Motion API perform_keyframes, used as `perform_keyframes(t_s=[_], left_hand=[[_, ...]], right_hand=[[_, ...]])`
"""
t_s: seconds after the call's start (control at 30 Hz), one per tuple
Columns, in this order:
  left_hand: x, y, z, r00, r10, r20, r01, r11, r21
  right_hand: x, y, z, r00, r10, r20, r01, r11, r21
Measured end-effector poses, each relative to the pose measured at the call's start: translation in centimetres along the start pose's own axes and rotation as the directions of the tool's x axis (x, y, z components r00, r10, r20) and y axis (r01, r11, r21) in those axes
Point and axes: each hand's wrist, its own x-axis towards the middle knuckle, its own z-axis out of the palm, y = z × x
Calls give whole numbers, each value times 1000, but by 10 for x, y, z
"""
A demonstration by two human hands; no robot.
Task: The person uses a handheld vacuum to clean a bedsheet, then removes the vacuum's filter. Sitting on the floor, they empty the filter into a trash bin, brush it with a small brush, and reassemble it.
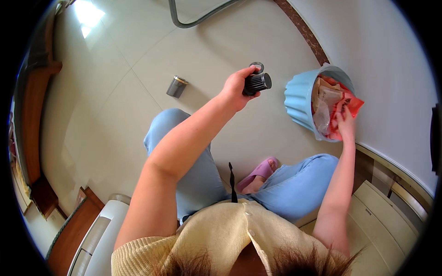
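My left hand (pixel 240 88) is closed around a black cylindrical part (pixel 257 82) with a ribbed side, which looks like a filter. A grey ring (pixel 257 67) shows by the thumb of that hand. To the right, my right hand (pixel 345 122) reaches over the rim of a light blue plastic waste bin (pixel 299 96). Its blurred fingers touch a red plastic bag (pixel 352 103) with print on it; how firmly they hold it is unclear. On the tiled floor at left stands a dark, smoky cup (pixel 176 87) with a gold-coloured band near its top.
Crumpled clear plastic (pixel 322 115) and brown cardboard (pixel 321 89) fill the bin beside the white wall (pixel 386 86). A bent grey metal tube (pixel 186 25) rests at the top. Wooden furniture (pixel 32 131) stands at far left, a pale drawer unit (pixel 376 214) at lower right.
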Motion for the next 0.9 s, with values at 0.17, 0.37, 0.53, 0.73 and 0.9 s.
perform_keyframes(t_s=[0.17, 0.37, 0.53, 0.73, 0.9], left_hand=[[-12, 8, -6, 990, 140, 27, -142, 976, 167], [-11, 3, -8, 958, 136, 254, -205, 941, 270], [-18, 4, -11, 947, 82, 311, -185, 931, 315], [-19, 8, -14, 976, -106, 188, 110, 994, -15], [-16, 7, -16, 980, -104, 171, 125, 985, -118]], right_hand=[[-43, -136, -12, 927, -268, -263, 332, 912, 241], [-50, -255, 28, 858, -373, 354, -120, 524, 843], [-43, -258, 54, 841, -483, 242, 71, 542, 837], [-49, -258, 25, 911, -339, 234, -22, 526, 850], [-76, -250, 22, 842, -456, 289, -37, 485, 874]])
